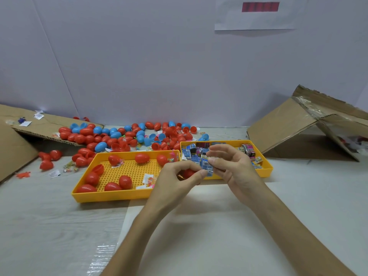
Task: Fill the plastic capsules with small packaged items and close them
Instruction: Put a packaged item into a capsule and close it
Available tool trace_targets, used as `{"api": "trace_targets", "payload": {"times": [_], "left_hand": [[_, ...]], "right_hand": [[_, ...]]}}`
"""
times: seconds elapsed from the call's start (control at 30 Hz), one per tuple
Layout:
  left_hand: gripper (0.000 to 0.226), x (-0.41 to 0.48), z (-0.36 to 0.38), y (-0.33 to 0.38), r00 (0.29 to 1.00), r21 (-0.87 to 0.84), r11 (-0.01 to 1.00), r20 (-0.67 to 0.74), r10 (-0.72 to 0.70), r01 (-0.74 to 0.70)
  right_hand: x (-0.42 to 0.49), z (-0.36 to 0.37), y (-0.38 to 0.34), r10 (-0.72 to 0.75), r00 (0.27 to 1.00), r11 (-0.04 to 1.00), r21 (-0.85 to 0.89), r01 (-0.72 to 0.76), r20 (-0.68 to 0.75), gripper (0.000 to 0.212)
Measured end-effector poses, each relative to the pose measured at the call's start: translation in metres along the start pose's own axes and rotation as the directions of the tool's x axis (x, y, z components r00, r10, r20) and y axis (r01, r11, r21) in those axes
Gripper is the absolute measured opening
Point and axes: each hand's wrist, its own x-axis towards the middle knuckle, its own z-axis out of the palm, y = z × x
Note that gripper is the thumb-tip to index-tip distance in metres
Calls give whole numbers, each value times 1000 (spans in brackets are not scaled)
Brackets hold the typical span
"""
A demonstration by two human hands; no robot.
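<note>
Both bare forearms reach in from the lower edge and converge. The left hand, back upward, curls its fingers round a red plastic capsule half. The right hand pinches a small blue printed packet between thumb and forefinger, its other fingers loosely spread above.

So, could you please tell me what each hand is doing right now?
Left hand: grips a red capsule.
Right hand: pinches a blue packet.
</note>
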Motion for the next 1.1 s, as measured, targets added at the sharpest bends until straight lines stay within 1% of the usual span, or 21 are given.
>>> {"api": "trace_targets", "payload": {"times": [0.1,0.27,0.4,0.5,0.63,0.73,0.83,0.93,1.0,1.1], "left_hand": [[14,0,1,0,1000,28,1000,25,-2,2],[14,0,1,1,1000,38,999,-3,-29,29],[16,0,2,1,998,11,998,-14,-64,64],[16,1,2,3,998,-27,999,-36,-45,44],[15,1,2,6,996,-102,995,-82,-24,15],[16,0,2,5,996,-114,993,-84,-27,18],[17,1,1,5,997,-117,992,-55,-51,44],[21,1,-1,6,996,-115,990,-1,-87,86],[25,1,-3,7,996,-125,988,14,-89,90],[27,0,-4,8,995,-131,987,6,-96,96]], "right_hand": [[0,0,-1,18,1000,1000,21,-18,-6,24],[-1,2,-1,34,999,999,40,-35,15,23],[-1,3,-1,36,999,996,77,-39,28,29],[-1,3,-1,49,998,994,91,-51,29,30],[-2,0,-1,60,995,997,-53,-56,80,31],[-3,-1,-1,46,992,991,-132,-31,116,32],[-3,-2,-4,6,989,973,-229,28,147,31],[-5,-1,-7,-23,976,954,-289,86,215,33],[-4,-2,-8,-19,965,938,-329,108,261,37],[-4,-3,-6,4,948,933,-342,111,319,39]]}}
